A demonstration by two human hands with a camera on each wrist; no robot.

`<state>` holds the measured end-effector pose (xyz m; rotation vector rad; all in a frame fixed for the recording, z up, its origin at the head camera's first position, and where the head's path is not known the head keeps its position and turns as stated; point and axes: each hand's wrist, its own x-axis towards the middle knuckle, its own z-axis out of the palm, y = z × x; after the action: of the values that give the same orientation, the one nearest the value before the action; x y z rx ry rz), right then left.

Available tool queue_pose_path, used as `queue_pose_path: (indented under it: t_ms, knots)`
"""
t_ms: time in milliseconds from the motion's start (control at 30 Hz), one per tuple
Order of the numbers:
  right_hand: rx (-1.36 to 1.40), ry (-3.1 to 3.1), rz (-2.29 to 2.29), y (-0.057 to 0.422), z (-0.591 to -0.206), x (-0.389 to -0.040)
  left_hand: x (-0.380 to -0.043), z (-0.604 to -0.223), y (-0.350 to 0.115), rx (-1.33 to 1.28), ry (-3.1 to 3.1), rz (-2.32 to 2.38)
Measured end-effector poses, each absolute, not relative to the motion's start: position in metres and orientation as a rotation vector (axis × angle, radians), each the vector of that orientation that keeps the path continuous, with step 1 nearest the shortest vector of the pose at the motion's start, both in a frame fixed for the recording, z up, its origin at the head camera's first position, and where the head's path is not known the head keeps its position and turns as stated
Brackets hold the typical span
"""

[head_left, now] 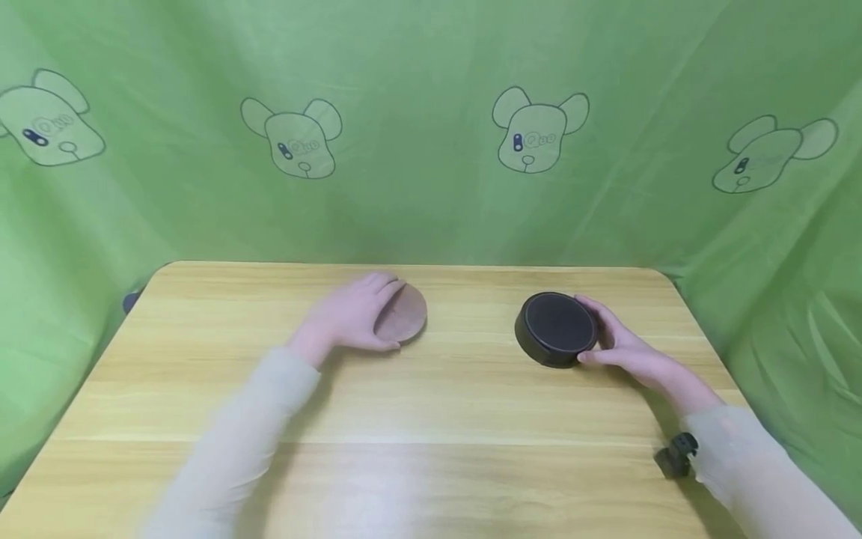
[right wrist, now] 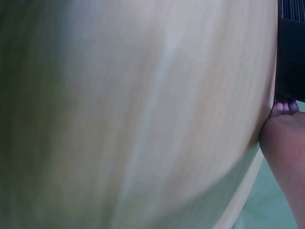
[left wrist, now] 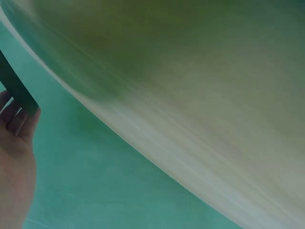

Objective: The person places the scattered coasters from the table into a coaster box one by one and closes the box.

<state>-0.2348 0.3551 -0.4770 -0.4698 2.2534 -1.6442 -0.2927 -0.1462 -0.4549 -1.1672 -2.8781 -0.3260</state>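
Observation:
My left hand (head_left: 350,311) grips a thin, round, reddish-brown coaster (head_left: 407,313) by its edge, thumb at the near side and fingers over the far side. The left wrist view shows the same coaster (left wrist: 16,83) as a dark slab pinched in the fingers. To the right, a squat black round coaster holder (head_left: 540,350) has a dark disc (head_left: 560,322) filling its top. My right hand (head_left: 622,348) grips the holder's right side between thumb and fingers. Ridged stacked edges (right wrist: 293,9) show in the holder's opening in the right wrist view.
Both hands work over a light wood-grain table (head_left: 417,419) with rounded far corners. A green curtain (head_left: 417,209) printed with mouse heads hangs behind and at both sides. A small black device (head_left: 676,455) is strapped at my right sleeve.

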Motion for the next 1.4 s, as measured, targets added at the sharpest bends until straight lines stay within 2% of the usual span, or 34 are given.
queue_pose_path:
  t_ms: [933, 1400]
  knots:
    - [-0.491, 2.257, -1.657, 0.358, -0.481, -0.235, -0.293, -0.444, -0.033, -1.377, -2.772, -0.181]
    - [-0.449, 2.253, -1.627, 0.357, -0.477, -0.234, -0.288, -0.444, 0.022, -1.394, -2.657, -0.086]
